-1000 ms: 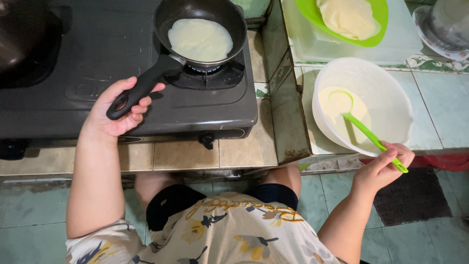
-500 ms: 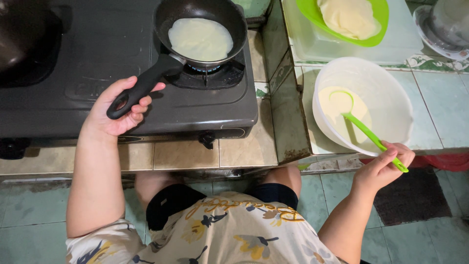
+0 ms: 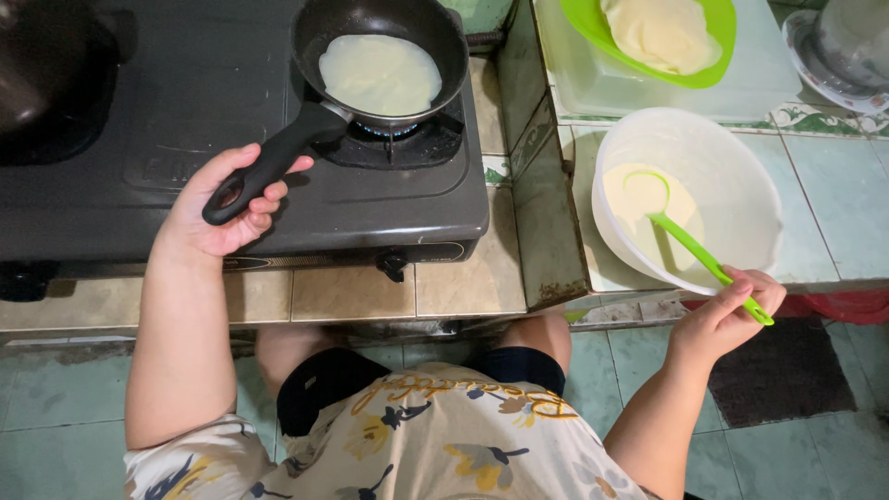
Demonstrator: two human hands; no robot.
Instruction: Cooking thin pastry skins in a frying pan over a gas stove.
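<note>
Green plate (image 3: 718,46) of crepes (stacked); dark pot (image 3: 37,65) far left.

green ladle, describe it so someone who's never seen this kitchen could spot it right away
Right of the stove, on the tiled counter, stands a big white bowl of pale batter. The ladle leans in it, cup in the batter, handle end in the right hand. The green plate behind shares its colour, but the ladle is the only thin, long-handled thing.

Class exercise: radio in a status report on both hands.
Left hand grips pan handle. Right hand grips green ladle in batter bowl. Nothing in the way.
</note>
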